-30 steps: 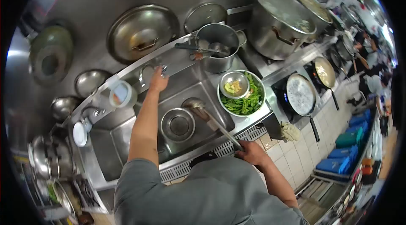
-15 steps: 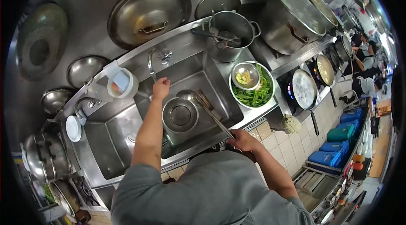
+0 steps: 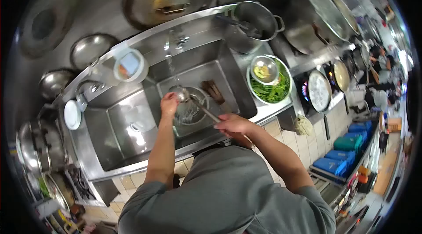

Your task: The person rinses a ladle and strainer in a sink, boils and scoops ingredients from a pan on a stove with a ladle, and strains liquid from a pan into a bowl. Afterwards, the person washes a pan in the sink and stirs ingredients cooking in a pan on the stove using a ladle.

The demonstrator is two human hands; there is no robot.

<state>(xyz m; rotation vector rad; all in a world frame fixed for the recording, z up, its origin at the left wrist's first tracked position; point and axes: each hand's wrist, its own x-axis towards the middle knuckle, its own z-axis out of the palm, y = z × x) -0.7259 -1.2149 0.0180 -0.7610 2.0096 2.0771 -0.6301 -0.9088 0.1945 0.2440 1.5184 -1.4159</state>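
Note:
My right hand [image 3: 235, 124] is closed round the handle of a metal ladle [image 3: 179, 93], held over the sink. At the ladle's bowl, my left hand [image 3: 169, 103] has its fingers curled against the rim; blur hides some of the fingers. Water [image 3: 172, 68] runs from the faucet [image 3: 168, 47] down onto the ladle. Below it, a round metal pan [image 3: 191, 114] sits in the sink basin [image 3: 220, 68] with water splashing in it. A bamboo brush [image 3: 214, 91] lies in the basin to the right of the pan.
A white bowl of green vegetables [image 3: 274, 91] with a small metal bowl [image 3: 263, 70] on it stands right of the sink. A deep pot [image 3: 246, 43] is behind. Further right, a frying pan [image 3: 319, 91] sits over a burner flame. A white tub [image 3: 138, 71] stands left of the faucet.
My left hand has come down from the faucet to the ladle, and water now flows. My right hand has moved left and lifted the ladle; the brush lies apart from it.

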